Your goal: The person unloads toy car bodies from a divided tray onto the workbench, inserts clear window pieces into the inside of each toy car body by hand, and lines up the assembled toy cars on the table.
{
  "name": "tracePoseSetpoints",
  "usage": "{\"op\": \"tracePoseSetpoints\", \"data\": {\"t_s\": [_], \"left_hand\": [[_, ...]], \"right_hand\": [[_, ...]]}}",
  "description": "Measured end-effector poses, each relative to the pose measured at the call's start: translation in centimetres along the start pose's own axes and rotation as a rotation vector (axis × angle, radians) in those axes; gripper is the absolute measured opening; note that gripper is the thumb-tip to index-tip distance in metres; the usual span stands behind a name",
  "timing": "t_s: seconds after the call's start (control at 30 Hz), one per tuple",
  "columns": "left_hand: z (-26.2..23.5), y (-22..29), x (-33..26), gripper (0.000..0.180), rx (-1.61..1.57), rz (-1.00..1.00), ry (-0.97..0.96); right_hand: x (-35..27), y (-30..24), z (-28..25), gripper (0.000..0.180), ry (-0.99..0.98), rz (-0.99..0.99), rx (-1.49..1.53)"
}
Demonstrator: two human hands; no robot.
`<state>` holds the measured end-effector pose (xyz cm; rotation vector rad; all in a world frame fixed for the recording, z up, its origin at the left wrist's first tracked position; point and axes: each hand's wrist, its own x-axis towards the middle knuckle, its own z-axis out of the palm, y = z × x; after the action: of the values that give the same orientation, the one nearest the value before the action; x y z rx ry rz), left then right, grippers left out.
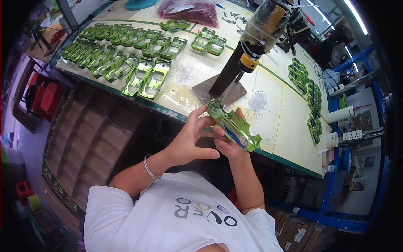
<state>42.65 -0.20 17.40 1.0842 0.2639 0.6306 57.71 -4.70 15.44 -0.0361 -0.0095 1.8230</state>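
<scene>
Both my hands hold a shiny green plastic shell (235, 126), shaped like a toy car body with cut-out openings, tilted above the table's front edge. My right hand (228, 147) grips its underside and near side, with some fingers hidden behind it. At the shell's upper left end, the fingertips of my left hand (195, 136) curl against it while the thumb sticks out below. Just beyond the shell stands a dark post (226, 71) on a metal base plate (200, 89), carrying a tool with a yellow collar (248, 63).
Rows of similar green shells (117, 63) fill the table's left side; more stand stacked (313, 94) on the right. Clear plastic scraps (257, 102) lie by the post. A bag of red parts (191, 12) sits at the back. A divided brown box (90, 143) is at my left.
</scene>
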Motion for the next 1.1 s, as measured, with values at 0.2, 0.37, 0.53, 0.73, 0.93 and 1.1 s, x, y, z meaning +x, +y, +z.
{"op": "tracePoseSetpoints", "data": {"t_s": [0.2,0.37,0.53,0.73,0.93,1.1], "left_hand": [[-0.1,-0.1,-0.1,0.103,0.037,0.044,-0.023],[0.0,0.1,0.0,0.105,0.059,0.035,-0.064],[0.0,0.1,-0.1,0.107,0.078,0.033,-0.077],[0.1,0.1,-0.2,0.106,0.143,0.06,-0.118],[0.3,0.3,-0.2,0.107,0.163,0.055,-0.123],[0.1,0.1,-0.5,0.107,0.166,0.055,-0.111]], "right_hand": [[-0.2,-0.4,-0.2,0.057,0.034,0.035,-0.014],[-0.3,-0.7,-0.3,0.058,-0.046,0.095,0.026],[-0.3,-0.9,-0.3,0.059,-0.05,0.117,0.015],[-0.3,-1.1,-0.3,0.059,-0.053,0.114,0.011],[-0.5,-1.2,-0.4,0.06,-0.026,0.102,0.02],[-0.4,-1.0,-0.8,0.059,-0.063,0.115,0.025]]}}
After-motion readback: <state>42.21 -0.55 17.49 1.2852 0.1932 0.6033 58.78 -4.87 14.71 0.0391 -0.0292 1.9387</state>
